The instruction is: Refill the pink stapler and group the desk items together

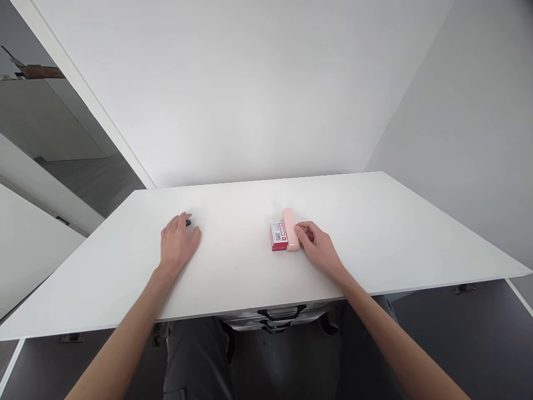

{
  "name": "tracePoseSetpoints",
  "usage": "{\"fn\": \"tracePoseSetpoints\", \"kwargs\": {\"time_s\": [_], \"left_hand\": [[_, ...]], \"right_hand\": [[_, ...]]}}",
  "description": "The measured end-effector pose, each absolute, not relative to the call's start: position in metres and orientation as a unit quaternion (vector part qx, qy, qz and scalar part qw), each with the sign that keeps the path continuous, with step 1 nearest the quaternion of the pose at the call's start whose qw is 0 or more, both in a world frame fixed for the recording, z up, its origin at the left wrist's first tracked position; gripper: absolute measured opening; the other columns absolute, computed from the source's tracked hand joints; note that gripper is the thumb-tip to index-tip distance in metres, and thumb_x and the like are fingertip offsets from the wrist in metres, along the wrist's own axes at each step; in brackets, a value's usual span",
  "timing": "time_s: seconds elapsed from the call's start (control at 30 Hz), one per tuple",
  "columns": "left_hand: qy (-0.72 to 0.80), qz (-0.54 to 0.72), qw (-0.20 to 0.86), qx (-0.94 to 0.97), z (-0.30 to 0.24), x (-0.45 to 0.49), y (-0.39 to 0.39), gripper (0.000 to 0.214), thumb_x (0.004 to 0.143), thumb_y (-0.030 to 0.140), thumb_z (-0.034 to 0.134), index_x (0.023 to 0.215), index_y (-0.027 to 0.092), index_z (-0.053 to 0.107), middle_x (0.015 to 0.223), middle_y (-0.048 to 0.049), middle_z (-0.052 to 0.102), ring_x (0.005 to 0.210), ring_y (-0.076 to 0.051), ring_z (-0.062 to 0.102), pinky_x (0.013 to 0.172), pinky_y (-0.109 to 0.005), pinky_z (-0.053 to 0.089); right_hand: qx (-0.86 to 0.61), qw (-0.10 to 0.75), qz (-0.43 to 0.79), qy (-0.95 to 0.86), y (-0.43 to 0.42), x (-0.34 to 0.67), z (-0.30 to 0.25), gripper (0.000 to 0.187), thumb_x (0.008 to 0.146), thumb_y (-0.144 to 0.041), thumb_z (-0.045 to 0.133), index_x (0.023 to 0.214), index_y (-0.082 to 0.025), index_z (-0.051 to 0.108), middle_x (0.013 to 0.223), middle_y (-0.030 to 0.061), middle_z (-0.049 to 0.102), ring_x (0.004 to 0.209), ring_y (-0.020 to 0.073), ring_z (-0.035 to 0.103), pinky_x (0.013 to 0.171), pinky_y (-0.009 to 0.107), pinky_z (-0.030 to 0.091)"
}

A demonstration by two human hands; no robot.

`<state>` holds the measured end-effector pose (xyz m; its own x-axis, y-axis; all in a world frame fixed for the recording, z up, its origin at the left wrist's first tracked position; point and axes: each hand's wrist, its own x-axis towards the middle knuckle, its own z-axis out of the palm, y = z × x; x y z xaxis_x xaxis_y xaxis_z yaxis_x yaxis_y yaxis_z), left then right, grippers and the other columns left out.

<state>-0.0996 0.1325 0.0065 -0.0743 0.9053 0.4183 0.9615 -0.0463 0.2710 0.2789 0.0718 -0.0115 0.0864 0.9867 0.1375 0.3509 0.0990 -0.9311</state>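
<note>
A pale pink stapler (291,232) lies lengthwise on the white table (233,278). Against its left side is a small red and white box (278,236) with a barcode on top. My right hand (317,244) is at the stapler's right side, its thumb and forefinger brought together at the edge and the other fingers curled. Whatever is between those fingertips is too small to make out. Farther left, my left hand (178,240) rests on the table with thumb and fingers apart. A small black object (188,222) shows beside its fingers, partly hidden by them.
A white wall (250,100) rises behind the table's far edge, and a grey wall (470,122) stands on the right. Black drawer handles (282,314) show below the front edge, between my legs. An opening with a grey floor (95,178) is at the left.
</note>
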Motion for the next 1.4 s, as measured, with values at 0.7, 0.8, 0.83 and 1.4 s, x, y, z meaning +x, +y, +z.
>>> {"fn": "tracePoseSetpoints", "kwargs": {"time_s": [0.7,0.8,0.83,1.4], "left_hand": [[-0.505,-0.258,-0.203,-0.798,0.009,0.011,0.128,0.065,0.095,0.019,0.035,0.160,0.020,0.034,0.162,-0.0072,0.048,0.141,-0.028,0.055,0.120,-0.050,0.042],[-0.488,-0.256,-0.238,-0.800,0.007,0.037,0.133,0.065,0.095,0.018,0.034,0.160,0.018,0.034,0.162,-0.0062,0.047,0.148,-0.026,0.048,0.123,-0.048,0.039],[-0.479,-0.256,-0.247,-0.803,0.005,0.044,0.134,0.065,0.095,0.018,0.034,0.160,0.018,0.035,0.163,-0.0061,0.047,0.149,-0.025,0.046,0.124,-0.047,0.038],[-0.416,-0.356,-0.363,-0.754,0.003,0.061,0.137,0.066,0.087,0.011,0.038,0.150,0.030,0.034,0.158,-0.0093,0.052,0.127,-0.026,0.067,0.109,-0.051,0.049]], "right_hand": [[-0.572,0.461,0.349,-0.581,0.072,0.279,-0.011,0.043,0.097,-0.064,0.051,0.104,-0.025,0.066,0.092,0.0045,0.071,0.081,0.0222,0.063,0.073,0.035,0.050],[-0.570,0.464,0.348,-0.583,0.073,0.279,-0.010,0.042,0.098,-0.063,0.051,0.104,-0.024,0.066,0.092,0.0046,0.071,0.080,0.0217,0.063,0.072,0.034,0.050],[-0.570,0.463,0.347,-0.583,0.074,0.279,-0.010,0.042,0.098,-0.062,0.051,0.104,-0.024,0.065,0.091,0.0044,0.071,0.080,0.0215,0.063,0.073,0.034,0.050],[-0.578,0.458,0.342,-0.583,0.078,0.280,-0.010,0.041,0.098,-0.060,0.052,0.108,-0.022,0.065,0.090,0.0028,0.070,0.081,0.0202,0.063,0.074,0.033,0.049]]}}
